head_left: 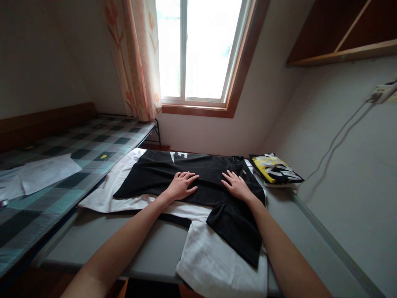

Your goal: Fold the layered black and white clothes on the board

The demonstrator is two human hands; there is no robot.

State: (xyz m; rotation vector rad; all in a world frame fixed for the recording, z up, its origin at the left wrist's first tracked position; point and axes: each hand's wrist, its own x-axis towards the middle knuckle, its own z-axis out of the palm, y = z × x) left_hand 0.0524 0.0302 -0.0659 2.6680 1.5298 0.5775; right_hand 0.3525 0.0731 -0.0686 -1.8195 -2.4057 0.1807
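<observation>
A black T-shirt (207,178) with white lettering near its far edge lies spread out sideways, its collar end to the right. Under it is a white garment (217,248), which shows along the left and front and hangs at the table's near edge. My left hand (182,185) lies on the middle of the black shirt with its fingers stretched out. Toward the collar, my right hand (237,185) rests on the same shirt, fingers spread. Neither hand grips any cloth. One black sleeve points toward me beside my right forearm.
Folded clothes in black, yellow and white (276,169) sit at the table's back right corner. To the left is a bed with a checked mattress (102,140) and loose papers (49,171). A cable (333,145) runs down the right wall from a socket. The grey table (139,244) reaches the wall.
</observation>
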